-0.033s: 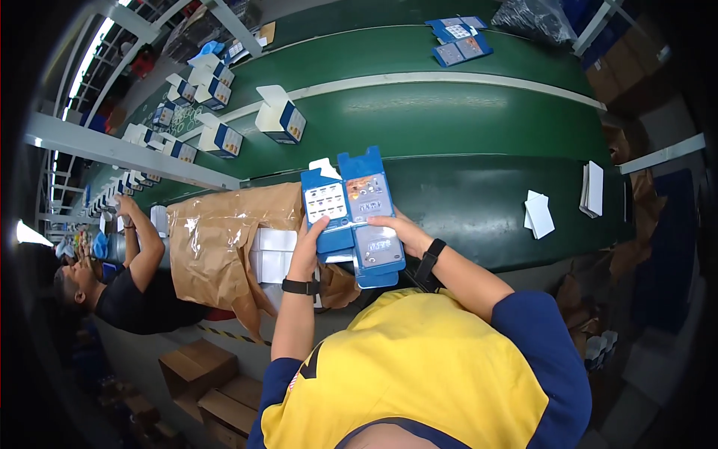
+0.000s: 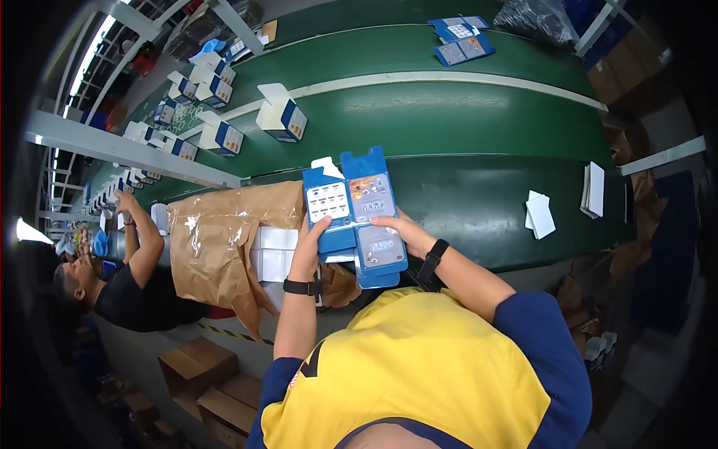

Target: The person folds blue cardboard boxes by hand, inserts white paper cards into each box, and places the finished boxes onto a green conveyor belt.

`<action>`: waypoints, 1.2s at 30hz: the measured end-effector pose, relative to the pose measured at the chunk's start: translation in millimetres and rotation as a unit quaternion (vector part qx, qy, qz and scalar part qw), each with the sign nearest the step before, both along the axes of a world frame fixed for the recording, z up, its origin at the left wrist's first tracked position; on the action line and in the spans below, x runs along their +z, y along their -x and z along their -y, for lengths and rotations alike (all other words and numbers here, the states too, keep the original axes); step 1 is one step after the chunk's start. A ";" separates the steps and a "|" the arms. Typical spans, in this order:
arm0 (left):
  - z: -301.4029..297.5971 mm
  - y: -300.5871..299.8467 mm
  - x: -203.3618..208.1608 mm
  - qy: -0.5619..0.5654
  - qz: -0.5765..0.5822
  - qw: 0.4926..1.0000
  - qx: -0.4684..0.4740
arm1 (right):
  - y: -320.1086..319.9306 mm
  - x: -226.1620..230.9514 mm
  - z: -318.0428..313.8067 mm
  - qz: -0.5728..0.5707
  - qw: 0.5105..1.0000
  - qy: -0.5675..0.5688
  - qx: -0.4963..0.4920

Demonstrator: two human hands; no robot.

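A stack of flat blue cardboard carton blanks (image 2: 372, 196), printed with small pictures, is held up in front of my chest. My left hand (image 2: 309, 245) grips its left edge, the thumb lying over the printed face. On the other side my right hand (image 2: 406, 233) pinches the right edge, thumb on top and fingers hidden beneath. Just left of the blanks, a torn brown paper wrapping (image 2: 224, 232) lies open around white folded cartons (image 2: 274, 251).
Green conveyor belts (image 2: 449, 112) run across ahead, with white-and-blue open boxes (image 2: 283, 118) on the left and more flat blanks (image 2: 464, 51) at the far side. White cards (image 2: 540, 215) lie to the right. At far left a co-worker (image 2: 142, 288) reaches toward boxes. Cardboard boxes (image 2: 198, 367) sit lower left.
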State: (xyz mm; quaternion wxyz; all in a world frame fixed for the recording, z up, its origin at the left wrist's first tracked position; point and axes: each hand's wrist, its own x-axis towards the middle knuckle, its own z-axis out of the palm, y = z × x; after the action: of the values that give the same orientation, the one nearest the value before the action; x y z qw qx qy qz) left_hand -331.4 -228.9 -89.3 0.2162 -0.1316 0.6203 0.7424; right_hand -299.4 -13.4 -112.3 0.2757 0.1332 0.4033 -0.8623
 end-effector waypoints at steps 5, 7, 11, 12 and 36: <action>-15.0 -6.9 31.9 -0.002 -0.034 0.999 0.022 | -6.0 13.5 -8.9 -0.002 1.000 0.013 0.004; -23.5 -1.1 40.7 0.004 -0.050 0.999 0.015 | -4.0 13.3 -14.5 0.023 0.999 0.036 0.005; -25.2 15.7 12.3 0.023 -0.024 0.999 0.016 | -0.3 5.1 -24.8 0.053 0.994 0.089 0.021; -24.1 18.5 4.1 0.028 -0.011 0.999 0.013 | 1.1 4.3 -25.6 0.058 0.992 0.107 0.023; -173.4 -70.1 -56.7 0.261 -0.110 0.931 -0.229 | -83.7 -62.4 -171.7 0.070 0.979 -0.148 -0.124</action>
State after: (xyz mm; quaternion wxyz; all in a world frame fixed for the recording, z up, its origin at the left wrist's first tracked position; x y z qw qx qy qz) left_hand -261.3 -55.5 -146.0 0.2687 0.0454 0.8252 0.4947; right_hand -215.7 158.3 -174.7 0.1716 0.2811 0.4867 -0.8091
